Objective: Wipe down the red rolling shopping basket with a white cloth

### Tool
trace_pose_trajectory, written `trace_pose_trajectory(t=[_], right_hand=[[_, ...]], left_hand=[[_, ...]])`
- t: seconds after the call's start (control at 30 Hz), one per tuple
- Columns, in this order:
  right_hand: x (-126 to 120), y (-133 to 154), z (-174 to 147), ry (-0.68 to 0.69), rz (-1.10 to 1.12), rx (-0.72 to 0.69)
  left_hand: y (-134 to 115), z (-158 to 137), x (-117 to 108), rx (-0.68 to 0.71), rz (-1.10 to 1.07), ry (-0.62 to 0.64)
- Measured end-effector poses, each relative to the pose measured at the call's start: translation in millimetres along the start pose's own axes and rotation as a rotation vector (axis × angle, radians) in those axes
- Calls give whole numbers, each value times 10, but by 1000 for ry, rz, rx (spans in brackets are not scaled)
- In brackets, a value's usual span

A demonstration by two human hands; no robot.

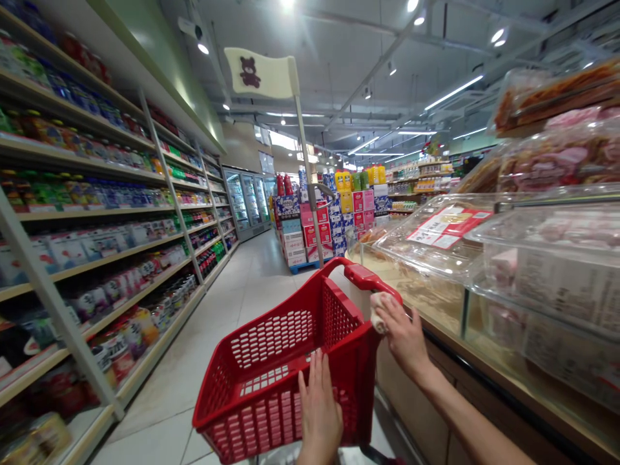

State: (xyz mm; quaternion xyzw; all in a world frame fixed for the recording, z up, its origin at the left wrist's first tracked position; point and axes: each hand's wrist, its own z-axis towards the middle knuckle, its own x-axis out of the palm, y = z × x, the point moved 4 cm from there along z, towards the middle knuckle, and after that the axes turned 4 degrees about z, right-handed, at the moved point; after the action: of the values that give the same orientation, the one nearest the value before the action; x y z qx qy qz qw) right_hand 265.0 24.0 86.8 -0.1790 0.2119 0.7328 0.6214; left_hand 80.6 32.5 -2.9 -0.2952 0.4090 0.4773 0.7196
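A red plastic shopping cart stands in front of me, its perforated basket showing nothing inside. My right hand presses a pale, crumpled cloth against the cart's corner, just below the red handle. Low at the near side, my left hand lies against the basket's side with its fingers stretched out and nothing in them. Beyond the handle rises a pole with a cream flag bearing a dark bear.
Shelves of drinks and packets line the left. At right, close to the cart, is a counter stacked with clear food boxes. Ahead stand piled cartons and glass-door coolers. Pale tiled floor runs between.
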Motion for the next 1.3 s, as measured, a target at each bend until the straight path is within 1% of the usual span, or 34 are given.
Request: trace_pose_trajectory(t=[0.03, 0.07, 0.1, 0.2, 0.23, 0.27, 0.37, 0.4, 0.43, 0.53, 0.57, 0.6, 0.63, 0.73, 0.77, 0.8, 0.9, 0.93, 0.97, 1.0, 1.1, 1.17, 1.2, 1.3], right_hand=[[-7, -36, 10, -4, -15, 37], [-2, -34, 7, -7, -17, 35], [17, 8, -7, -5, -6, -13], [96, 195, -70, 25, 52, -245], [107, 213, -72, 30, 54, -267], [108, 196, -59, 30, 42, -241], [83, 87, -13, 11, -19, -32], [87, 98, -20, 8, -22, -2], [104, 147, -41, 11, -11, -17], [190, 397, -128, 52, 66, -221], [205, 441, -138, 62, 85, -262], [206, 443, -128, 63, 94, -261], [196, 406, -102, 59, 91, -218], [157, 257, -25, 35, 44, -31], [164, 260, -28, 33, 37, -16], [186, 302, -47, 35, 43, -38], [283, 523, -144, 52, 107, -221], [303, 559, -160, 59, 123, -263], [307, 550, -156, 61, 130, -269], [295, 499, -132, 56, 125, -240], [217, 274, -40, 32, 74, -72], [212, 264, -41, 28, 65, -32], [233, 326, -68, 31, 76, -55], [348, 622, -178, 76, 131, -212]], left_hand=[[-8, -2, 4, -16, -2, -9], [-15, -5, 10, -30, -3, -16], [-21, -8, 16, -37, -3, -23], [-33, -22, 21, -13, -3, -44], [-31, -28, 18, -9, -2, -53], [-24, -35, 13, -18, -2, -61], [-2, -52, 10, -73, 3, -74], [1, -54, 15, -82, 5, -69], [2, -54, 21, -80, 7, -59], [14, -44, 30, -55, 2, -23], [25, -41, 27, -54, -3, -13], [37, -39, 21, -57, -8, -4], [49, -39, 14, -61, -13, 5], [71, -43, 5, -65, -20, 32], [74, -46, 8, -59, -18, 39], [76, -48, 14, -51, -16, 44], [96, -60, 34, -21, -1, 35], [112, -66, 37, -21, 8, 21], [134, -73, 37, -34, 19, 1], [160, -80, 36, -57, 31, -20], [221, -95, 43, -105, 53, -54], [234, -94, 64, -89, 52, -47], [240, -94, 74, -81, 51, -44], [277, -105, 87, -66, 39, -36]])
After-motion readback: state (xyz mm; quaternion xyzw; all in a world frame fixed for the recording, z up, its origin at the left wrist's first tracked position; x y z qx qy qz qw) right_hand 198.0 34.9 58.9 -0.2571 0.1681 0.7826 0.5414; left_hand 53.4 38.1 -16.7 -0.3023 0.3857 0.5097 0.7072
